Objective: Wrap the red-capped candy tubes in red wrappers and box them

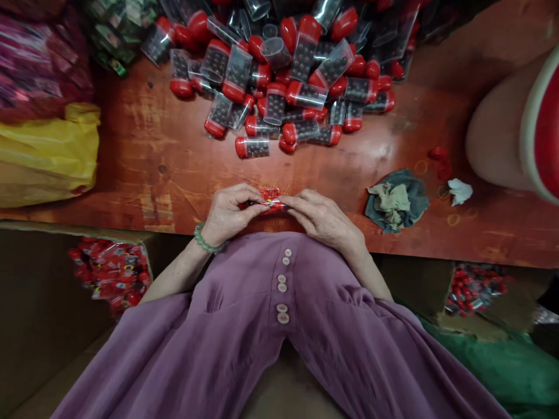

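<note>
Near the table's front edge, my left hand (233,210) pinches one end of a small red printed packet (271,201) between thumb and fingers. From the other side my right hand (321,214) grips the opposite end, its fingertips closed on it. The packet has a yellow patch and a shiny, clear-looking surface; my fingers hide its ends, and I cannot make out what is inside. Beyond my hands lies a heap of clear tubes (275,103) with red caps, many filled with small dark balls.
On the right stand a large pale bucket (498,122) and a crumpled cloth (395,201). Yellow bags (48,151) sit at the left. Below the table edge are a box of red packets (113,270) and another of red-capped pieces (474,288).
</note>
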{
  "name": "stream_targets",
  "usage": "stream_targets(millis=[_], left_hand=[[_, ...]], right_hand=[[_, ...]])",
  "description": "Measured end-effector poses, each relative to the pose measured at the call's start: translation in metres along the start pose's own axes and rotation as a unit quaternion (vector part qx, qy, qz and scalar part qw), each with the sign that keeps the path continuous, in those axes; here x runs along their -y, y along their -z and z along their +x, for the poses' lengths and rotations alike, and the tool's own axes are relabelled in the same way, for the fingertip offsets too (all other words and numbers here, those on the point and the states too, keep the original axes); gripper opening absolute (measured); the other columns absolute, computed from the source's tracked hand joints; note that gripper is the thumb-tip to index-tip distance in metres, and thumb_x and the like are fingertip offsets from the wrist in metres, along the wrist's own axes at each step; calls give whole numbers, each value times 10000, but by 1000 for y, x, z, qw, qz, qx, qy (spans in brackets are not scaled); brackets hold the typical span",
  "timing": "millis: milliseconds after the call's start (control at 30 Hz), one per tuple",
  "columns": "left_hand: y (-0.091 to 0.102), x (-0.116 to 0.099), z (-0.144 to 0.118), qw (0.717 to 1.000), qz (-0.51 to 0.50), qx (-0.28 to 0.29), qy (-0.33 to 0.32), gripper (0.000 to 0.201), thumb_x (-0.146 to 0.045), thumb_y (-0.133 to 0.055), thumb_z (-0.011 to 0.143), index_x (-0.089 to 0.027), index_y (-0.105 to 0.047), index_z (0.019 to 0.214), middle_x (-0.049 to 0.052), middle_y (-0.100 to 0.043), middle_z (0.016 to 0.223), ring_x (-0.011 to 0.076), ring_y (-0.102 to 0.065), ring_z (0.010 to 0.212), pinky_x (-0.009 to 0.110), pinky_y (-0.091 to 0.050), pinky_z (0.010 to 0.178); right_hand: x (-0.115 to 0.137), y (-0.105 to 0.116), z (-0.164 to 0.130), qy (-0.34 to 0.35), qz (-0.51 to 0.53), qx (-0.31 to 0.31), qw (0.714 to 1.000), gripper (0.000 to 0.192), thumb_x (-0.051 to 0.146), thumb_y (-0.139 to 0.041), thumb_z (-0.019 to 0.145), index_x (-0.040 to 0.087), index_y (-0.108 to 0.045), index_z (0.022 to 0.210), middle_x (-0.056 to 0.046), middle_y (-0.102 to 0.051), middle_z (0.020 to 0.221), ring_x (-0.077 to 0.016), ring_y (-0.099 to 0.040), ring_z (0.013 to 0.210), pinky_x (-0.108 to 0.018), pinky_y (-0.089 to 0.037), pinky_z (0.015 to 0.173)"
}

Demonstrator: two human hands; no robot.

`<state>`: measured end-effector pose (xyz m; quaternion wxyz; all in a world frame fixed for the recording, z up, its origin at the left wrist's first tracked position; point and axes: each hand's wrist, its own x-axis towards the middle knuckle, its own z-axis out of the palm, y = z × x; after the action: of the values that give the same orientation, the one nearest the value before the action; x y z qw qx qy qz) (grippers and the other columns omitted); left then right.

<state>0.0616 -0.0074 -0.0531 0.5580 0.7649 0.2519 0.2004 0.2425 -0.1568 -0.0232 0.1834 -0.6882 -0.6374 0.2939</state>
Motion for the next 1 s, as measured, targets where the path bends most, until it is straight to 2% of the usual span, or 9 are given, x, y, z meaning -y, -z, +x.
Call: stream_targets(millis=[200,333,467,600,667,767,867,933,1000], left_hand=[[1,3,2,998,-2,41,36,186,-358,-767,791,-173,-759,809,56,-744,830,155,-678,751,286,-547,737],[5,1,6,987,-69,97,106,258,-420,-769,776,-177,-776,858,49,-762,835,161,-687,740,281,-557,722],[11,1,8,950,-213,119,196,406,-505,-797,733,-167,-771,957,70,-772,908,185,-716,792,303,-589,757],[12,4,5,894,-369,122,225,491,-553,-827,683,-165,-746,974,99,-765,951,232,-735,857,352,-617,758],[7,6,2,877,-406,101,237,469,-539,-837,678,-167,-737,944,95,-765,939,238,-737,863,371,-622,768],[-6,7,0,872,-411,30,266,402,-469,-858,674,-160,-730,896,65,-764,877,195,-730,799,341,-621,770],[-18,3,1,855,-417,-36,305,392,-421,-895,624,-147,-733,853,39,-758,801,135,-702,685,260,-603,696],[-24,-1,3,839,-430,-59,329,396,-412,-914,586,-140,-740,815,34,-754,754,113,-685,627,224,-587,650],[-28,-5,4,835,-433,-80,329,389,-419,-917,576,-142,-746,789,30,-749,720,115,-682,604,223,-586,631]], right_hand=[[2,6,10,12,46,24,999,395,312,-423,1020,239,-586,1372,-79,-673,982,-209,-625,884,-352,-536,829],[0,10,16,29,101,41,994,372,298,-434,1017,245,-617,1337,-73,-712,1054,-204,-662,963,-361,-537,897],[0,8,21,-3,188,10,982,348,293,-440,1015,239,-653,1285,-59,-721,1194,-197,-675,1071,-362,-522,967],[2,2,24,-64,285,-32,956,321,309,-458,1004,245,-680,1226,-25,-734,1183,-179,-696,1011,-337,-551,906],[3,-2,25,-86,314,-47,944,319,324,-470,998,238,-676,1227,-20,-749,1089,-158,-700,865,-317,-570,807],[4,-6,28,-97,321,-61,940,326,346,-479,995,228,-668,1233,-18,-747,980,-137,-670,740,-304,-568,736],[6,-11,31,-88,312,-89,942,323,340,-472,997,216,-669,1221,-39,-741,1027,-162,-692,868,-321,-573,803],[8,-17,34,-81,300,-123,943,325,339,-457,1004,214,-665,1220,-55,-736,1069,-176,-694,935,-332,-574,832],[9,-23,35,-67,274,-165,945,327,344,-451,1008,209,-658,1222,-73,-728,1096,-181,-691,938,-343,-573,845]])
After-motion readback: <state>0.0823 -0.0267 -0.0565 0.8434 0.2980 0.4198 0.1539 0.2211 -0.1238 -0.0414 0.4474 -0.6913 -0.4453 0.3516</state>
